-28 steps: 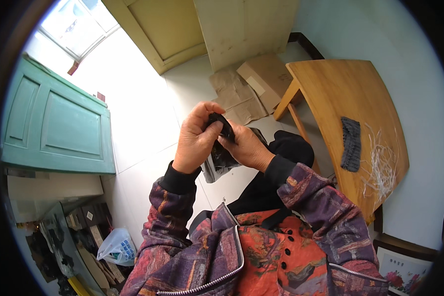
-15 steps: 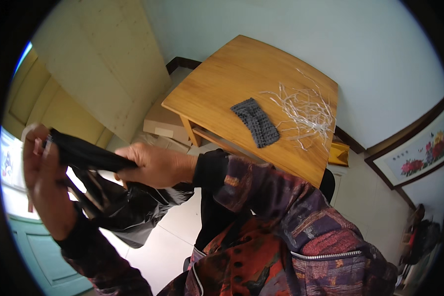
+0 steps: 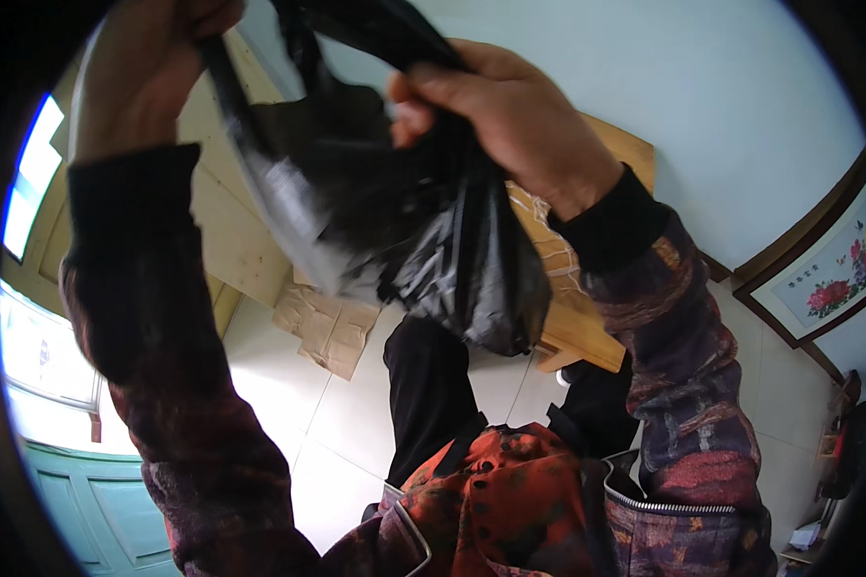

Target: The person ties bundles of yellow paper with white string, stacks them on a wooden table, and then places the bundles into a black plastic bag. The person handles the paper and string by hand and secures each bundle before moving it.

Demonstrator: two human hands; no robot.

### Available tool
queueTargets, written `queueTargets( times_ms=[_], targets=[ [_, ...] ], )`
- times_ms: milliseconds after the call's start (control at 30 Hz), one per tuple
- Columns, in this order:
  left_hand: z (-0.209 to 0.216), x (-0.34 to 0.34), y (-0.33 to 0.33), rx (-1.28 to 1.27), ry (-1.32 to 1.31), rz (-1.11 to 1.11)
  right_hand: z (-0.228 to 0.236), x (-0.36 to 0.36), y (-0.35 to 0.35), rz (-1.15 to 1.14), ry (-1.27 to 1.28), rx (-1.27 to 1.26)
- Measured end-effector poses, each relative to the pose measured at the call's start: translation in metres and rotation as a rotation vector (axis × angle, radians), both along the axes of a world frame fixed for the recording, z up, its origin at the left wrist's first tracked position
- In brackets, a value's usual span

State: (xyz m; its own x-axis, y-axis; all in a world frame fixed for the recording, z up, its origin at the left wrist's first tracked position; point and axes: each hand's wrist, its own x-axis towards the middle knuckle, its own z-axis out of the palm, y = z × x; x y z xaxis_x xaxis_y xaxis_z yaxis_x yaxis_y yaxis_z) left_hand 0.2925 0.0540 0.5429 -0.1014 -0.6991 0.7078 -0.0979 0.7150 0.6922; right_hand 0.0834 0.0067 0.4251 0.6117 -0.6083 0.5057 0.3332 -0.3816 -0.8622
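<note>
A black plastic bag point(image 3: 462, 250) hangs in front of me, raised high and partly smeared by motion. At the upper right, my right hand point(image 3: 515, 120) is closed around a bunched handle of the bag, thumb pressed along it. Toward the upper left corner my left hand point(image 3: 149, 82) grips the bag's other side by a thin strap; its fingertips are partly cut off by the upper edge. Between the two hands the bag's mouth sags, and I cannot make out what lies inside. Much of the wooden table is hidden behind the bag and my right arm.
The wooden table point(image 3: 587, 337) stands ahead to the right, with clear stringy strands point(image 3: 560, 245) on it. Flattened cardboard point(image 3: 329, 332) lies on the tiled floor. A framed flower picture point(image 3: 827, 274) leans at the right; a teal cabinet point(image 3: 130, 514) is at lower left.
Both hands have risen with the black bag, moving from the left to in front of the table. The bag now hangs between them and covers the grey knitted piece seen earlier.
</note>
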Motion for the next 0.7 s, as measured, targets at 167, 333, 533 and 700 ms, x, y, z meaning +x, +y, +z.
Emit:
queueTargets(
  times_ms=[167,333,533,700],
  targets=[
    [-0.014,-0.058,-0.069,0.243,0.22,0.018,-0.035,-0.074,-0.051,-0.051,-0.162,0.341],
    [-0.057,-0.097,-0.116,0.402,0.078,-0.046,-0.082,-0.111,-0.063,-0.05,0.157,0.372],
    [-0.072,-0.125,-0.109,0.183,-0.445,-0.039,-0.11,-0.08,-0.063,0.306,0.207,0.266],
    [-0.082,-0.149,-0.071,0.117,-0.737,0.11,-0.122,-0.046,-0.059,0.275,0.317,0.457]
  ],
)
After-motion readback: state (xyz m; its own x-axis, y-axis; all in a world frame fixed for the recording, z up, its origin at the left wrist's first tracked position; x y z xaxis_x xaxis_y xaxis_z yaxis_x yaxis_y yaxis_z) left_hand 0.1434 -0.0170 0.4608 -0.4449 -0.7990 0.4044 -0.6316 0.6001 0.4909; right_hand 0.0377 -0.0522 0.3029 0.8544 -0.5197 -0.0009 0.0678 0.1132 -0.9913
